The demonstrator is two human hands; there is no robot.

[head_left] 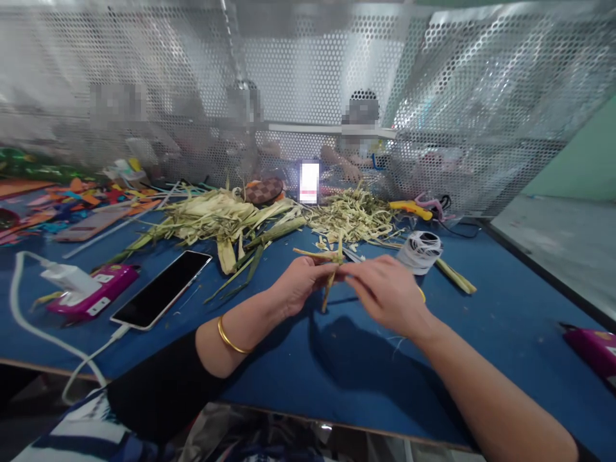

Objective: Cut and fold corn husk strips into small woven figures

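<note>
Between my two hands is a small cross of dried husk strips (339,258), its ends sticking out up, left and down. My left hand (299,282) pinches it from the left, thumb and fingers closed at the crossing. From the right, my right hand (385,292) has its fingertips pressed together at the same crossing; what they grip there is partly hidden. Just beyond the hands lie scissors (353,255), mostly covered. A spool of white thread (420,251) stands behind my right hand.
Long corn husks (216,218) and a heap of shredded husk (359,215) lie at the back. A yellow-handled tool (411,208) is at back right. On the left are a charging phone (162,289) and a purple power strip (94,294). A perforated screen (308,70) stands behind, people beyond it.
</note>
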